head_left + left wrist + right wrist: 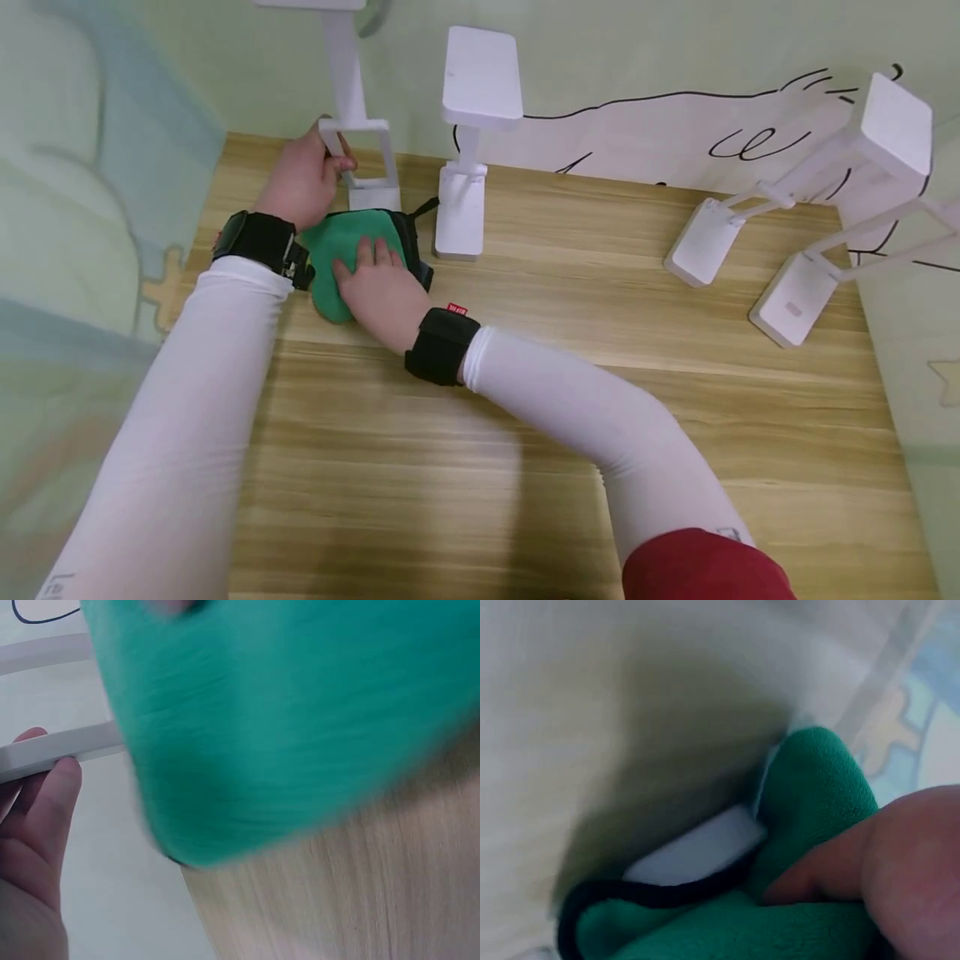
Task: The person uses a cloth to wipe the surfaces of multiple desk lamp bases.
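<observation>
At the back left, my left hand [300, 179] grips the side bar of a white folding desk lamp's open frame [386, 154]; the left wrist view shows thumb and fingers pinching that bar [90, 739]. My right hand [386, 292] rests with fingers spread on a green cloth [330, 250] with black edging, laid over the front of the lamp's base [375, 198]. Part of the base is hidden beneath it. In the right wrist view the cloth [817, 787] folds up around the thumb, and a white block-like part [697, 851] shows beside its black edge.
A second white lamp [460, 212] stands just right of the cloth. Two more lamps, one with its base nearer the wall [705, 242] and one nearer me [795, 300], stand at the right. Printed fabric walls [637, 142] close in the wooden tabletop [562, 308].
</observation>
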Motion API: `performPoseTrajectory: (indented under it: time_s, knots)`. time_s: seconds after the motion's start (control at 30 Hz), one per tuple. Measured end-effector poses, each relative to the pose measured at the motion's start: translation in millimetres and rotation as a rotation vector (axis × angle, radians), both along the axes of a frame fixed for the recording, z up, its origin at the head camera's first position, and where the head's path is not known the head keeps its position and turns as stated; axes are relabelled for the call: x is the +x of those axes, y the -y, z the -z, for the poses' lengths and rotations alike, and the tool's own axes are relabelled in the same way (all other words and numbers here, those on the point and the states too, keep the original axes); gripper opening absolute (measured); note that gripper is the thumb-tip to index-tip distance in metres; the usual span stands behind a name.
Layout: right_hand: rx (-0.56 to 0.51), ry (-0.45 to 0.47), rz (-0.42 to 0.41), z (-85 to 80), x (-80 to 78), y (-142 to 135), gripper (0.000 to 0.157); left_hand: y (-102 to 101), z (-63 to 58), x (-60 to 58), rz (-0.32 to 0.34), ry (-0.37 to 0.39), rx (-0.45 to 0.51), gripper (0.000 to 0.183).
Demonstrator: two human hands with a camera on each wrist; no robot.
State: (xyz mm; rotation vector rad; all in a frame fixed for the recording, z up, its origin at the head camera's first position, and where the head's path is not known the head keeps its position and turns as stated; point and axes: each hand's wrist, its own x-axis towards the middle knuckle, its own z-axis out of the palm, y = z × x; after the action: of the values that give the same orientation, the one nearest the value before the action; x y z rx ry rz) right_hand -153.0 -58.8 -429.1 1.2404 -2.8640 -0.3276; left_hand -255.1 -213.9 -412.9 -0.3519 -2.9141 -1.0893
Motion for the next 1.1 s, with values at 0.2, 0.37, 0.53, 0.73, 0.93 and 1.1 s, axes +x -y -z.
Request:
performPoseTrajectory:
  time_s: [0.2,0.37,0.53,0.73,0.93,1.1]
  knots:
    - [-0.042,0.063,-0.002,7.0,-26.8,-1.8,0.045,-1.6,0.8,-0.3,-0.014,0.027,-0.016,0.022]
    - [-0.050,0.045,0.104,7.0,-36.6,0.7,0.047,-2.0,1.4,1.2,-0.023,0.031,-0.005,0.020]
    - [-0.004,0.002,0.105,-4.0,-10.4,-0.4,0.038,-3.4,3.5,3.4,-0.016,0.008,-0.008,0.021]
    - [-0.010,0.163,-0.020,-13.2,-14.2,-0.9,0.037,-0.1,-0.2,1.9,0.000,0.000,-0.011,0.021]
    - [-0.074,0.178,0.086,-5.0,-45.1,-2.6,0.049,0.8,-1.0,2.7,-0.020,0.013,-0.028,0.021]
    - [-0.048,0.111,0.161,-7.9,-24.9,-8.2,0.044,-1.5,0.7,5.0,-0.022,0.011,-0.016,0.022]
